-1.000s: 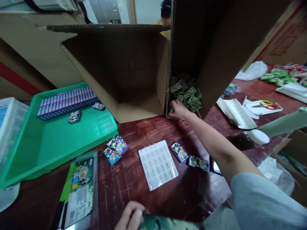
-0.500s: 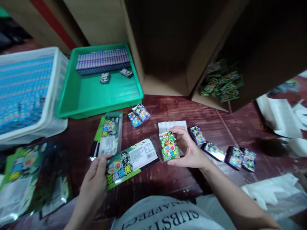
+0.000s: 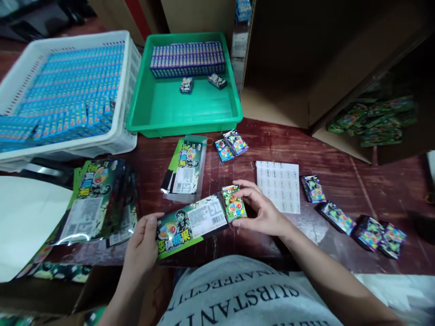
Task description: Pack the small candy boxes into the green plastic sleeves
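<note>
My left hand [image 3: 143, 242] pinches the left end of a green and black printed plastic pouch [image 3: 180, 233], which has a white barcode label. In my right hand [image 3: 260, 210], between thumb and fingers, is a small green candy box [image 3: 234, 206] with cartoon print. The box stands at the pouch's right end, against its clear edge; I cannot tell whether any of it is inside. Beyond the pouch lies another flat pouch [image 3: 186, 167]. Two small candy boxes [image 3: 231, 145], blue and purple, lie side by side near the green tray.
A green tray [image 3: 190, 129] holds rows of purple boxes, and a white crate [image 3: 127, 90] holds blue ones. Pouches [image 3: 91, 199] are piled at left. A label sheet [image 3: 280, 188] and several purple boxes [image 3: 336, 217] lie at right. Cardboard cartons [image 3: 278, 104] stand behind, one with green packets [image 3: 377, 117].
The camera view has shifted, so most things appear farther right. My right hand has brought the green box closer to the pouch's end, and the label sheet is now uncovered.
</note>
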Tool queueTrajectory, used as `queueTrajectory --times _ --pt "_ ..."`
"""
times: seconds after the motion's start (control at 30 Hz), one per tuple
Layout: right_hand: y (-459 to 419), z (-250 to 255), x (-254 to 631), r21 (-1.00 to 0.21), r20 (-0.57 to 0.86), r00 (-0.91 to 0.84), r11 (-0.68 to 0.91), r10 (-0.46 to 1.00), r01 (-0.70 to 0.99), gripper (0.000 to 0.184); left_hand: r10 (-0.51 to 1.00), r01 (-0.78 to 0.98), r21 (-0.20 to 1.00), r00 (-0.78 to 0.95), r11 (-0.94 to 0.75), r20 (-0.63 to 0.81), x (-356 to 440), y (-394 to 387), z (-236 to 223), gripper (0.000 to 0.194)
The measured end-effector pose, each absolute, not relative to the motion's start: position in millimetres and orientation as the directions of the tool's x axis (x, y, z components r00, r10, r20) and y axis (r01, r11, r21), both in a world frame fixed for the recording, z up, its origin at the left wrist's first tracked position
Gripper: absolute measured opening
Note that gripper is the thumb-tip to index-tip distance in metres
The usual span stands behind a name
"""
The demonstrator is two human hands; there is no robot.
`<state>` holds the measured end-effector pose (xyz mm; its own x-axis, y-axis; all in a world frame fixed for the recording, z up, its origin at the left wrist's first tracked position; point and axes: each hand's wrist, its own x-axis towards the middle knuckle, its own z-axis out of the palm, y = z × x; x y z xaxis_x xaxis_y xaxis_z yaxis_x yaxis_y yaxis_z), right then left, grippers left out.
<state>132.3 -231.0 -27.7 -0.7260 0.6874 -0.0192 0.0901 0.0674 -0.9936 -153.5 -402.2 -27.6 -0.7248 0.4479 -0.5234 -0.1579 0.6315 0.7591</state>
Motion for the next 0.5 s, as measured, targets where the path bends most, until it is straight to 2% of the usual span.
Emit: queueTrajectory --times 0.1,0.23,0.37,0.43,0.5 --pt "-226.1 -23.6 135.8 -0.974 0.002 -0.796 0.183 0.606 0.137 0.062 0.458 -0.139 0.773 -0.736 0.619 -0.499 -156.7 -402.2 -26.4 0.042" --pt "-222.9 -19.9 138.5 -0.951 0.056 -0.838 0.285 0.543 0.121 0.067 0.546 -0.024 0.8 -0.718 0.6 -0.431 -161.4 -403.6 -23.1 0.048" --pt "-225.4 -22.6 134.6 -0.952 0.075 -0.837 0.288 0.542 0.101 0.079 0.587 0.041 0.817 -0.716 0.575 -0.377 -162.1 -401.7 -22.2 0.046" --pt "-228.2 -24.5 131.9 -0.958 0.049 -0.804 0.255 0.593 0.129 0.089 0.586 0.059 0.824 -0.732 0.563 -0.348 -161.2 -399.7 -22.2 0.043" --pt "-231.1 -25.4 130.1 -0.966 0.029 -0.76 0.215 0.65 0.146 0.088 0.585 0.075 0.825 -0.741 0.56 -0.33 -160.3 -398.1 -22.0 0.041"
